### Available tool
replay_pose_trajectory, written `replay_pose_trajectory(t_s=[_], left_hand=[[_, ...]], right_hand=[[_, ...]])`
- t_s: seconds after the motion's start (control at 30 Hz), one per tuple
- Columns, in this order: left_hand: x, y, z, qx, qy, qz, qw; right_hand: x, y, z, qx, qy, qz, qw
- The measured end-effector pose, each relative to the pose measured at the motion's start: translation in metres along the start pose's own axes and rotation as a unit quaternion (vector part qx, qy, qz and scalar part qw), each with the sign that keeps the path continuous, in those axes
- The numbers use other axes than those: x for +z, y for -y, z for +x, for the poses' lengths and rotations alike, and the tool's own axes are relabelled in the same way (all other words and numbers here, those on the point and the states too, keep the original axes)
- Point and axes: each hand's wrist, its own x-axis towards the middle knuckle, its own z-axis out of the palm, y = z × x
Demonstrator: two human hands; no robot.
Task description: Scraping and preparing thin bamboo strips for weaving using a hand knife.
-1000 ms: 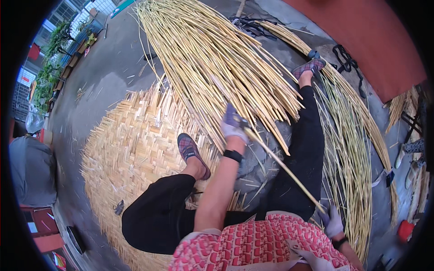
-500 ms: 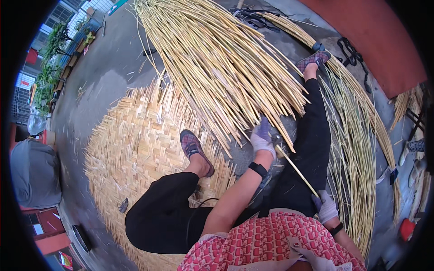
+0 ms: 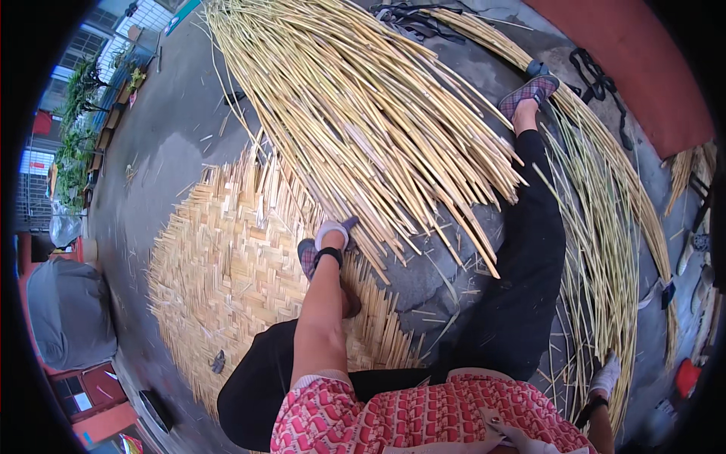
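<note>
My left hand (image 3: 333, 231), in a white glove with a black wrist strap, reaches down to where the woven bamboo mat (image 3: 227, 287) meets the lower ends of the big fan of loose bamboo strips (image 3: 363, 129). It is right beside my left shoe (image 3: 306, 257). Its fingers curl away from me, so their grip is hidden. My right hand (image 3: 605, 374), also gloved, is low at the right on the narrower band of strips (image 3: 605, 250) that runs beside my stretched right leg (image 3: 529, 250).
Grey concrete ground (image 3: 166, 151) lies around the mat, with scattered strip offcuts (image 3: 446, 303) between my legs. My right shoe (image 3: 529, 91) points at a red wall (image 3: 643, 68). A grey covered bundle (image 3: 68, 310) sits at left, and plants (image 3: 76, 129) at far left.
My left hand has swung from the middle of the strip pile down and left to the mat's edge by my shoe. The long strip stretched between both hands is no longer seen.
</note>
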Motion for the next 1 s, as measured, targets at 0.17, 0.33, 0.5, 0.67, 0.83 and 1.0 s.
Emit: replay_pose_trajectory(t_s=[0.17, 0.33, 0.5, 0.67, 0.83, 1.0], left_hand=[[-0.011, -0.037, -0.037, -0.068, 0.14, -0.445, 0.882], [-0.032, -0.101, -0.149, 0.068, 0.284, -0.507, 0.811], [-0.024, -0.114, -0.272, 0.12, 0.362, -0.397, 0.835], [-0.031, -0.078, -0.328, 0.134, 0.367, -0.508, 0.768], [-0.031, -0.053, -0.371, 0.19, 0.319, -0.59, 0.717], [-0.02, -0.035, -0.417, 0.181, 0.328, -0.741, 0.558]], right_hand=[[-0.004, 0.096, 0.056, -0.02, -0.035, 0.361, 0.932], [-0.026, 0.227, 0.08, -0.1, -0.016, 0.632, 0.768], [-0.105, 0.357, 0.051, -0.465, -0.225, 0.296, 0.803], [-0.15, 0.476, -0.005, -0.591, 0.172, 0.297, 0.73], [-0.142, 0.574, -0.095, -0.642, 0.464, 0.228, 0.567], [-0.134, 0.658, -0.12, -0.734, -0.075, 0.217, 0.64]])
